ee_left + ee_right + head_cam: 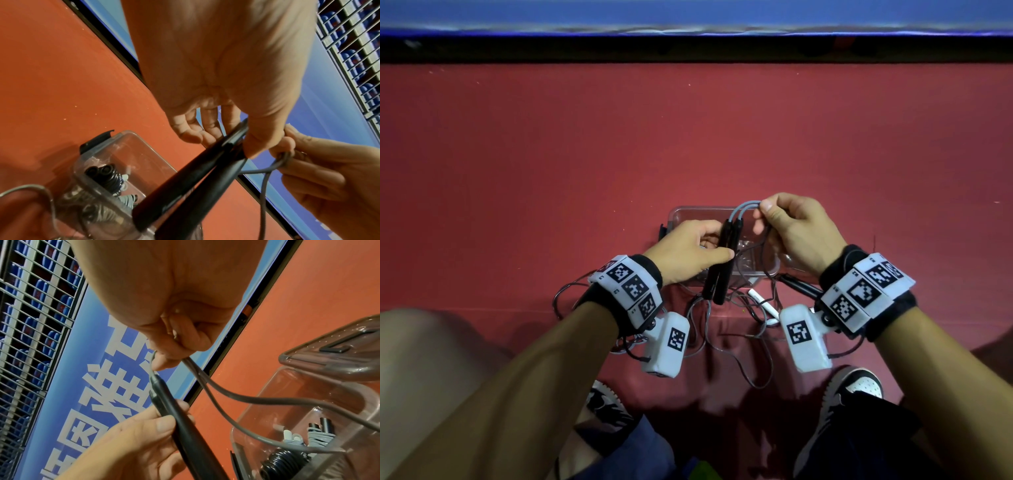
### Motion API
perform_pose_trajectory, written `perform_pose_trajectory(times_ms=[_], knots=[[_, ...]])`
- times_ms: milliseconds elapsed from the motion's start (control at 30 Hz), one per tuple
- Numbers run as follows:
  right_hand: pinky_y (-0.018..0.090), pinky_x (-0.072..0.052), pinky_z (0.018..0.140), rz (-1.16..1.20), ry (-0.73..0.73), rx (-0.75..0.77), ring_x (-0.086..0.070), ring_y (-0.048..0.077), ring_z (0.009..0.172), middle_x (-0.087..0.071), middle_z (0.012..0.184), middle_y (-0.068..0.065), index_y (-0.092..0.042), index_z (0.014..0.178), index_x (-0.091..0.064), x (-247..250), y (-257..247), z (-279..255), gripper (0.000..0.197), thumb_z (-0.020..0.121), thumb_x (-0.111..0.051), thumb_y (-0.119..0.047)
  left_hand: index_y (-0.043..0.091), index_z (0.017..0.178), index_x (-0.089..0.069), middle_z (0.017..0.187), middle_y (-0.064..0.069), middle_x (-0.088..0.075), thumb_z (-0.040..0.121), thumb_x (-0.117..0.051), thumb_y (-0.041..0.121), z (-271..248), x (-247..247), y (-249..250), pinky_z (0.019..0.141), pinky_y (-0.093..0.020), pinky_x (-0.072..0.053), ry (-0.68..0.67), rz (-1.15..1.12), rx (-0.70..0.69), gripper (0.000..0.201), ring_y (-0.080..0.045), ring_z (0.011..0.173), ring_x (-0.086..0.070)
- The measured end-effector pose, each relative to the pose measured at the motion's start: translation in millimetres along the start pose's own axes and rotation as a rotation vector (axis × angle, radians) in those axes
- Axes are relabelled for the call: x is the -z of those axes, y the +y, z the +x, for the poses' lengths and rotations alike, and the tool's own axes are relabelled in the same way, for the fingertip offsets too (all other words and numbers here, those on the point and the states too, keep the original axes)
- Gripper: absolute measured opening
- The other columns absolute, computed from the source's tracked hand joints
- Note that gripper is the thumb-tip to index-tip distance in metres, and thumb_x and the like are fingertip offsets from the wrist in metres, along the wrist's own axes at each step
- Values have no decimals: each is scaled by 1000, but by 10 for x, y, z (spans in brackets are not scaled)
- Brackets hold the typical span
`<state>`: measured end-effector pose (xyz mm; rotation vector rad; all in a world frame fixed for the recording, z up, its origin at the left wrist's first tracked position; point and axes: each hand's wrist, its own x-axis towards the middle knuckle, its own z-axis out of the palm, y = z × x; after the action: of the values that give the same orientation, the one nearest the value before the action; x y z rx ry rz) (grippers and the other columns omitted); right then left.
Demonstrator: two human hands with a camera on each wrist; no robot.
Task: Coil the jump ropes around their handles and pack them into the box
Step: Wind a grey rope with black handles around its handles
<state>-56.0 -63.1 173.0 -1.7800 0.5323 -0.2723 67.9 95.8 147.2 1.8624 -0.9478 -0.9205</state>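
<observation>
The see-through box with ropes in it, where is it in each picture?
Head view: the clear box lies on the red floor at centre, mostly behind both hands.
Left wrist view: the box sits lower left, behind the black handles.
Right wrist view: the box fills the right side.
Shared landmark: the black handles held in the left hand show in all three.

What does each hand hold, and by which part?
The left hand grips both black handles near their upper ends; the right hand pinches the grey rope just past the handle tips.
</observation>
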Motion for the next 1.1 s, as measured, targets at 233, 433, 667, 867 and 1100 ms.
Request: perform_pose_trajectory(times_ms=[233, 433, 667, 867, 1100], knots=[[16, -33, 36, 7, 23, 1, -45, 10, 38, -66, 74, 7, -10, 87, -55, -5, 8, 7, 25, 107, -42, -18, 17, 109, -68, 105, -3, -77, 98, -64, 13, 9, 22, -1, 98, -47, -55, 12, -62, 42, 13, -20, 102, -73], [22, -38, 45, -47, -12, -30, -49, 11, 48, -66, 77, 0, -17, 87, -58, -16, 146, 74, 24, 106, -43, -12, 28, 99, -72, 98, 6, -76, 99, -60, 8, -13, 86, 61, 96, -46, -56, 123, -2, 23, 24, -13, 94, -73], [37, -47, 58, -150, -56, -8, -59, 23, 57, -72, 81, 3, -17, 91, -63, -105, 280, 63, 23, 105, -45, -15, 19, 114, -71, 105, 1, -78, 101, -56, 4, -19, 75, 72, 97, -39, -56, 63, -52, 10, 25, -12, 102, -72], [35, -47, 57, -108, -57, 23, -56, 21, 52, -72, 76, 7, -22, 97, -70, -123, 312, 40, 23, 105, -48, -28, 21, 117, -68, 105, -3, -78, 102, -54, 1, -16, 55, 95, 97, -41, -57, 62, -206, 18, 29, -20, 107, -72], [13, -35, 61, -370, -217, 71, -52, -11, 56, -62, 66, -24, -31, 108, -69, -174, 281, 39, 28, 103, -47, -13, 7, 120, -65, 103, -13, -76, 101, -52, -5, -29, -2, 73, 82, -40, -61, 83, -300, 48, 26, -27, 93, -75]])
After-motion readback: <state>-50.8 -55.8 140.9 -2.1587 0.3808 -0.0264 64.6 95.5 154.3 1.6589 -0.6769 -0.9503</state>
